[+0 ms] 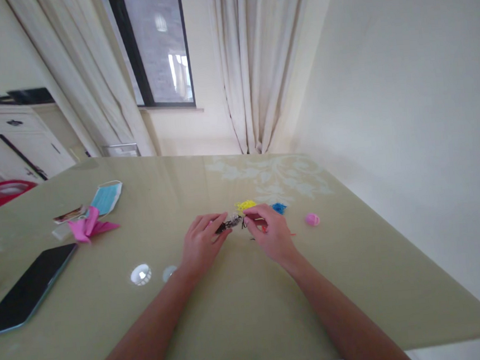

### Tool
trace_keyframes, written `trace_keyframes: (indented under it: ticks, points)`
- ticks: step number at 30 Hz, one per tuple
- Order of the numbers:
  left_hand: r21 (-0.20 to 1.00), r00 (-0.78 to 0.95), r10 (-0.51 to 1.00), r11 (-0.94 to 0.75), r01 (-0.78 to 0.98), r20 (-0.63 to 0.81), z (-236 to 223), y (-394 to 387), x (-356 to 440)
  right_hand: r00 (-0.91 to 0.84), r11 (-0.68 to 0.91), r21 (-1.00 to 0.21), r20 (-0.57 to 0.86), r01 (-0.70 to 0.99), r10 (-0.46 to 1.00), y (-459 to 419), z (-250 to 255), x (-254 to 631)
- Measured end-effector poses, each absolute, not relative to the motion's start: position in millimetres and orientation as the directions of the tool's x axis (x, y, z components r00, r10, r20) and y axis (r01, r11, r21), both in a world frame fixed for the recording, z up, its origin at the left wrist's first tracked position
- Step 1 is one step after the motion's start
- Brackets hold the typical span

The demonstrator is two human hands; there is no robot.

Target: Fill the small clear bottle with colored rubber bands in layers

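Pinched in my left hand (pixel 201 242) is a small clear piece with black strands (pixel 232 222), too small to make out fully. Close by on its right, my right hand (pixel 273 234) has thumb and fingertips pressed together around a dark thin strand. A pile of thin yellow pieces (pixel 246 204) lies just beyond the hands. To its right is a similar blue pile (pixel 279 208). Red bits (pixel 264 229) show partly beneath my right fingers. Farther right sits a small pink round object (pixel 312 219).
On the left of the table (pixel 243 314) lie a dark tablet (pixel 30 285), a pink folded paper shape (pixel 88 227) and a blue face mask (pixel 107 198). Two clear round pieces, one a shiny dome (pixel 141 274), are beside my left forearm. A white wall (pixel 405 104) borders the right.
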State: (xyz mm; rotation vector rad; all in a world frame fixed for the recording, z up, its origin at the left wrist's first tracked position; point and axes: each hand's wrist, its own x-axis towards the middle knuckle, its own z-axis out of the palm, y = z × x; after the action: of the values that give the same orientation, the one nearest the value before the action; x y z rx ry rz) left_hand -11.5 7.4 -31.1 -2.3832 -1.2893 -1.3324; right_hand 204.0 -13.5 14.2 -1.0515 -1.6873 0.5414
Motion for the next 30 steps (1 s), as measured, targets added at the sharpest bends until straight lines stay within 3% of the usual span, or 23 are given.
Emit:
trace_keyframes:
  ticks: [5, 9, 12, 15, 18, 22, 30]
  points:
    - [0.300, 0.225, 0.643, -0.601, 0.740, 0.732, -31, 7, -11, -0.147, 0.558, -0.747, 0.545, 0.361, 0.825, -15, 11, 201]
    - [0.359, 0.190, 0.674, -0.585, 0.727, 0.714, -31, 7, -10, -0.104, 0.503, -0.709, 0.527, 0.495, 0.844, -8, 12, 209]
    - [0.567, 0.050, 0.769, -0.511, 0.646, 0.637, -28, 8, -8, -0.182, 0.389, -0.637, 0.367, 0.666, 0.912, -3, 14, 221]
    - [0.796, -0.070, 0.871, -0.409, 0.446, 0.487, -23, 8, -6, -0.309, 0.343, -0.520, 0.154, 0.782, 0.938, -3, 15, 227]
    - [0.900, -0.099, 0.916, -0.353, 0.255, 0.388, -19, 7, -2, -0.372, 0.357, -0.448, 0.057, 0.819, 0.926, -9, 13, 224]
    - [0.918, -0.103, 0.923, -0.348, 0.191, 0.371, -17, 6, 1, -0.430, 0.400, -0.432, 0.029, 0.808, 0.902, -15, 11, 216]
    - [0.769, -0.061, 0.839, -0.463, 0.441, 0.540, -26, 11, -7, -0.328, 0.331, -0.371, 0.073, 0.867, 0.942, -12, 14, 220]
